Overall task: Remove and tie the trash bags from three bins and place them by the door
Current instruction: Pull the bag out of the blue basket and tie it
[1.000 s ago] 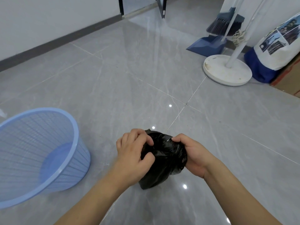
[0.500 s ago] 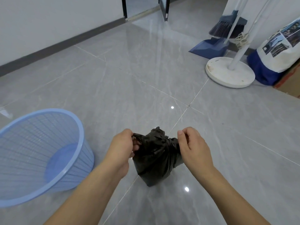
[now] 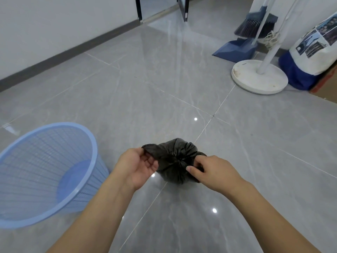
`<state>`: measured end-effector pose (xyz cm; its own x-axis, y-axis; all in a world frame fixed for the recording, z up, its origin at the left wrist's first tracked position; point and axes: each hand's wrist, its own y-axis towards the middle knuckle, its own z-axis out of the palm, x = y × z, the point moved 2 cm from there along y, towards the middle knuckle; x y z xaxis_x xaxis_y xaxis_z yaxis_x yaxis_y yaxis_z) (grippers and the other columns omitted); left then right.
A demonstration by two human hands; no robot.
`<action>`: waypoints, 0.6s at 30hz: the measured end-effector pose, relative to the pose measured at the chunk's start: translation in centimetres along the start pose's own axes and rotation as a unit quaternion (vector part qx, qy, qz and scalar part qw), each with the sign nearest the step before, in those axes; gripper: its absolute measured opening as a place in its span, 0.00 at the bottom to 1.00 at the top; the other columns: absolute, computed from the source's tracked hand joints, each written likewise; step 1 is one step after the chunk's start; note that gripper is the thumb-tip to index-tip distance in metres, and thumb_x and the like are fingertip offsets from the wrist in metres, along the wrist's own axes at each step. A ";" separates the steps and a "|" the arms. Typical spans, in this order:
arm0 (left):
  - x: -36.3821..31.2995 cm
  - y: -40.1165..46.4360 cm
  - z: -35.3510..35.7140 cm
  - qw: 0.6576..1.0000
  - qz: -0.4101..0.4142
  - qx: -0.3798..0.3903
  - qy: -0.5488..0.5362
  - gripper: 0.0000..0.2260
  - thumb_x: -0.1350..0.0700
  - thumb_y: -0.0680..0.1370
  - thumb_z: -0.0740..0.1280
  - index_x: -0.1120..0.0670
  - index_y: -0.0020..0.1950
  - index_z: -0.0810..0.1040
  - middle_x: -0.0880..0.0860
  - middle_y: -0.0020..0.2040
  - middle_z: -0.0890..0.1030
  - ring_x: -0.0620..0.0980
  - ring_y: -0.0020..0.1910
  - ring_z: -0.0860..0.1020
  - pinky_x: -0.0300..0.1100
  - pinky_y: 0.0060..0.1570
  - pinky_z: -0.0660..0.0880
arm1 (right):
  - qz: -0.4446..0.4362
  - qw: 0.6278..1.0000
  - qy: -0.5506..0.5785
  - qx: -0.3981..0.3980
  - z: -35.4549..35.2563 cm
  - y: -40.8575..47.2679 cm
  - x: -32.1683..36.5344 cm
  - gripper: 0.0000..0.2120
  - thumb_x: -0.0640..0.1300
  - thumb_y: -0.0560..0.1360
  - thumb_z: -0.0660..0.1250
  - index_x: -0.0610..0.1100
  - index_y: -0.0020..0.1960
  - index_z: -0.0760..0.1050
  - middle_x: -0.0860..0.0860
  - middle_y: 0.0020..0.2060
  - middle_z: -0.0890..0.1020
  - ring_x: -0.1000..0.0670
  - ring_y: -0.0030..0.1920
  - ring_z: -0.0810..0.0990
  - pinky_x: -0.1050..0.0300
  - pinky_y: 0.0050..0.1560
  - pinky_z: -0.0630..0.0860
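A small black trash bag is held just above the grey tiled floor, its top gathered into pleats around a centre knot. My left hand pinches the bag's loose end at its upper left, palm turned up. My right hand grips the other end at the bag's right side, fingers curled round it. A light blue mesh bin with no bag inside stands on the floor to the left of my left arm. The open door with a dark frame is at the far top centre.
A blue dustpan and broom lean at the back right beside a white round stand base. A white and blue sack and a cardboard box edge lie at the far right. A wall with dark skirting runs along the left.
Both hands have pulled the bag's two ends apart, drawing the top tight into a pleated knot. My left hand turned palm up and moved left; the bag's top now faces me.
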<state>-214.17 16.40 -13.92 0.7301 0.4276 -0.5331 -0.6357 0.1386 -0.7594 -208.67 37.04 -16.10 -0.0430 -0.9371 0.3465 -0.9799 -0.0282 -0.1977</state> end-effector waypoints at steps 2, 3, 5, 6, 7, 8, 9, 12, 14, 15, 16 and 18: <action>-0.1 0.0 0.1 1.000 -0.016 0.014 0.011 0.12 0.63 0.80 0.55 0.55 0.39 0.73 0.52 0.32 0.70 0.47 0.24 0.67 0.36 0.23 0.68 | 0.005 1.000 -0.005 0.014 0.5 0.0 -0.4 0.19 0.62 0.78 0.55 0.48 0.38 0.69 0.53 0.32 0.76 0.50 0.36 0.77 0.55 0.34 0.69; -0.1 0.0 0.1 0.999 -0.025 0.024 0.027 0.10 0.63 0.79 0.56 0.55 0.40 0.73 0.52 0.31 0.70 0.46 0.23 0.65 0.34 0.22 0.64 | 0.011 1.000 -0.002 0.014 0.6 0.1 -0.6 0.20 0.62 0.79 0.54 0.49 0.37 0.68 0.53 0.31 0.76 0.49 0.36 0.77 0.56 0.33 0.68; -0.1 -0.1 0.0 0.995 -0.022 0.042 0.093 0.09 0.62 0.78 0.58 0.56 0.42 0.76 0.53 0.31 0.72 0.46 0.23 0.61 0.34 0.22 0.60 | 0.034 0.999 0.005 -0.002 0.4 0.1 -1.2 0.20 0.62 0.79 0.53 0.50 0.36 0.67 0.54 0.30 0.75 0.49 0.37 0.77 0.56 0.32 0.66; 0.0 -0.3 0.0 0.990 -0.009 0.038 0.137 0.09 0.61 0.78 0.59 0.57 0.41 0.77 0.53 0.31 0.73 0.46 0.22 0.60 0.35 0.22 0.60 | 0.045 0.999 0.007 -0.012 0.2 0.1 -1.4 0.20 0.62 0.79 0.53 0.50 0.36 0.67 0.54 0.30 0.75 0.49 0.37 0.77 0.56 0.33 0.66; 0.1 -0.4 -0.1 0.981 0.009 0.026 0.190 0.09 0.59 0.77 0.60 0.57 0.40 0.78 0.53 0.31 0.73 0.47 0.21 0.60 0.36 0.22 0.60 | 0.052 0.998 0.009 -0.020 0.0 0.1 -1.5 0.21 0.63 0.79 0.53 0.51 0.35 0.67 0.54 0.30 0.74 0.50 0.36 0.77 0.56 0.33 0.67; 0.1 -0.8 0.0 0.966 0.029 0.012 0.256 0.11 0.55 0.77 0.61 0.56 0.39 0.79 0.52 0.30 0.73 0.47 0.20 0.61 0.37 0.24 0.61 | 0.058 0.998 0.010 -0.023 -0.2 0.1 -1.5 0.21 0.63 0.79 0.53 0.52 0.34 0.66 0.55 0.30 0.74 0.51 0.36 0.76 0.56 0.34 0.67; 0.1 -1.1 0.1 0.941 0.048 0.002 0.334 0.13 0.49 0.76 0.62 0.55 0.38 0.78 0.51 0.29 0.72 0.47 0.21 0.63 0.38 0.26 0.62 | 0.061 0.998 0.012 -0.023 -0.2 0.2 -1.5 0.21 0.63 0.79 0.54 0.53 0.33 0.65 0.55 0.29 0.74 0.51 0.36 0.75 0.57 0.34 0.67; 0.3 -2.0 0.3 0.804 0.101 0.026 0.586 0.20 0.36 0.70 0.69 0.53 0.42 0.74 0.46 0.34 0.75 0.44 0.30 0.72 0.39 0.30 0.68 | 0.063 0.998 0.024 -0.020 -0.1 0.3 -1.2 0.21 0.64 0.78 0.56 0.52 0.32 0.66 0.53 0.30 0.75 0.51 0.35 0.75 0.58 0.32 0.66; 0.6 -1.9 0.1 0.666 0.154 0.023 0.730 0.20 0.37 0.68 0.71 0.50 0.48 0.73 0.44 0.42 0.79 0.43 0.40 0.78 0.41 0.39 0.74 | 0.065 0.997 0.037 -0.017 0.0 0.4 -1.3 0.22 0.64 0.77 0.57 0.50 0.33 0.70 0.52 0.30 0.76 0.51 0.34 0.75 0.57 0.32 0.67; 0.7 -1.8 -0.1 0.607 0.181 0.012 0.773 0.18 0.39 0.70 0.69 0.49 0.50 0.72 0.45 0.44 0.80 0.45 0.43 0.78 0.42 0.41 0.74 | 0.068 0.996 0.049 -0.013 0.0 0.4 -1.4 0.22 0.64 0.77 0.58 0.49 0.35 0.72 0.52 0.30 0.76 0.51 0.34 0.75 0.57 0.33 0.67; 0.6 -1.7 -0.1 0.567 0.209 -0.001 0.797 0.15 0.42 0.72 0.68 0.49 0.51 0.71 0.46 0.45 0.80 0.48 0.43 0.78 0.43 0.41 0.73 | 0.071 0.995 0.070 -0.008 0.0 0.5 -1.5 0.22 0.64 0.76 0.59 0.48 0.36 0.74 0.53 0.30 0.75 0.52 0.32 0.74 0.57 0.33 0.67; 0.3 -1.4 -0.3 0.520 0.264 -0.022 0.812 0.09 0.47 0.76 0.64 0.49 0.49 0.68 0.47 0.41 0.77 0.51 0.41 0.76 0.44 0.38 0.69 | 0.079 0.985 0.152 0.012 0.1 0.5 -1.9 0.21 0.62 0.76 0.62 0.46 0.36 0.76 0.55 0.26 0.73 0.54 0.28 0.70 0.58 0.32 0.67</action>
<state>-212.97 16.04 -13.10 -0.2715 -0.9275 -0.2570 -0.8745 0.3492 -0.3365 -209.07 38.75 -16.91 -0.2539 -0.7835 0.5671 -0.9517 0.0976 -0.2912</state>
